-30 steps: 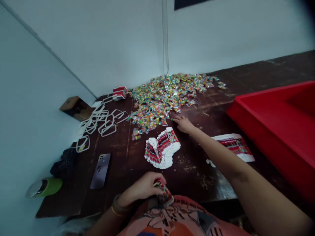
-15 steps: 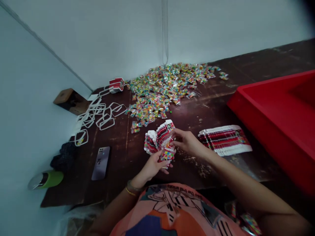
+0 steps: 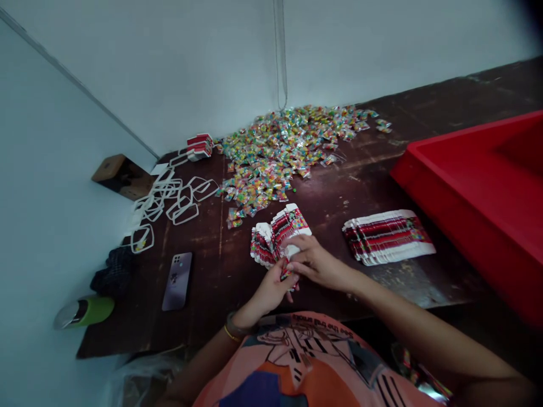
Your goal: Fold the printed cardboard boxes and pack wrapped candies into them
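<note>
My left hand [image 3: 268,291] and my right hand [image 3: 314,262] meet just in front of me over the dark wooden table [image 3: 331,192]. Together they pinch a small red and white printed card packet [image 3: 289,272], mostly covered by my fingers. Right behind my hands lies a fanned stack of the same cards [image 3: 276,234]. A second flat stack of cards [image 3: 388,237] lies to the right of my right hand. A large heap of small colourful candy sachets [image 3: 285,151] spreads across the back of the table.
A red plastic tub [image 3: 479,192] fills the right side. White plastic rings [image 3: 172,200], a phone [image 3: 177,273], a dark cloth [image 3: 111,273], a green bottle [image 3: 83,312] and a small brown box [image 3: 121,176] lie at the left. White walls close the corner.
My right hand drew back from the sachet heap to my left hand. My left hand rose from my lap with the card packet, and both hands now close on it.
</note>
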